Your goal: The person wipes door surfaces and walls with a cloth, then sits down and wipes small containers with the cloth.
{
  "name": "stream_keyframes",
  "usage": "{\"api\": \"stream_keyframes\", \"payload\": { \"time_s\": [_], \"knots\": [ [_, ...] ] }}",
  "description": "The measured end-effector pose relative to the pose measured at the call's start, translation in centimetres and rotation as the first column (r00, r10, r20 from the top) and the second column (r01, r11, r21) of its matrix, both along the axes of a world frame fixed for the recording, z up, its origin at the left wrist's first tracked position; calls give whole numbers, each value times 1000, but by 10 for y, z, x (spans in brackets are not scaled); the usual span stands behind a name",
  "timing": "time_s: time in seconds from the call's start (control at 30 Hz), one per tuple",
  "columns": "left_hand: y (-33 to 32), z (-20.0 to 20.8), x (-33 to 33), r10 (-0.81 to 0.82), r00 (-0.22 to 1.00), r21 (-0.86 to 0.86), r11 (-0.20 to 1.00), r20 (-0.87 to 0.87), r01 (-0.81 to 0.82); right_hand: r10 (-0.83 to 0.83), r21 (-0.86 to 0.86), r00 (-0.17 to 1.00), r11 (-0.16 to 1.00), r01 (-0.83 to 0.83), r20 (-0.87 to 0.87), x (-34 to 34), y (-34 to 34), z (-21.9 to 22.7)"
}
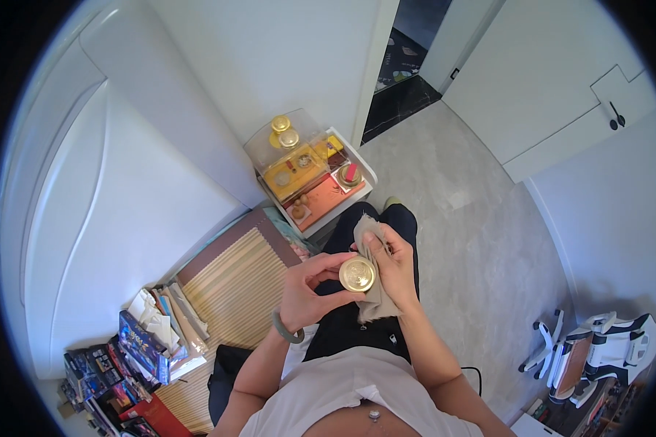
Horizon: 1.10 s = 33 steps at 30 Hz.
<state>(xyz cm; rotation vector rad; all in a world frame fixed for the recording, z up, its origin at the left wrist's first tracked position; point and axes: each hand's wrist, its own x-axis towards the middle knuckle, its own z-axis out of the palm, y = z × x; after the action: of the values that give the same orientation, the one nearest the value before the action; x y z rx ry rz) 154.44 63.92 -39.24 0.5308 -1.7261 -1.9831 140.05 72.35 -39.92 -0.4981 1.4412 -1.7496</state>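
Note:
A round gold-coloured metal piece (357, 274) with a raised pattern on its face is held over my lap. My left hand (305, 285), with a grey-green bangle at its wrist, grips the rim between thumb and fingers. A beige-grey cloth with frayed edges (375, 309) is in my right hand (396, 268), its fingers closed on the folds. The cloth lies against the right side of the gold piece and hides part of that edge.
Ahead stands a small white cabinet (372, 175) with a clear case (259, 138) and gold ornaments (280, 124). At left are a striped mat (233, 291) and a pile of books (109, 371). A white chair (616, 349) is at the right; a door (547, 80) lies beyond.

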Motion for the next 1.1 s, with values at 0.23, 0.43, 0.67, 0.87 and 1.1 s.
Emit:
{"api": "stream_keyframes", "payload": {
  "time_s": [0.23,0.43,0.67,0.87,1.1],
  "knots": [
    [-22,-55,-7,287,958,30,957,24,-288,-2,-29,824,999,23,566,-6,9,-22],
    [-67,-173,18,653,721,-210,757,233,-618,73,-63,794,997,-44,603,-13,12,-27],
    [-75,-259,83,878,451,-735,410,160,-539,-23,13,805,1000,19,593,-12,9,-52],
    [-83,-205,35,841,519,-683,469,153,-560,-38,-49,743,994,95,668,-15,6,-59],
    [-87,-242,69,969,23,-847,228,248,-479,-90,44,767,996,81,635,-14,-2,-47]
  ]
}}
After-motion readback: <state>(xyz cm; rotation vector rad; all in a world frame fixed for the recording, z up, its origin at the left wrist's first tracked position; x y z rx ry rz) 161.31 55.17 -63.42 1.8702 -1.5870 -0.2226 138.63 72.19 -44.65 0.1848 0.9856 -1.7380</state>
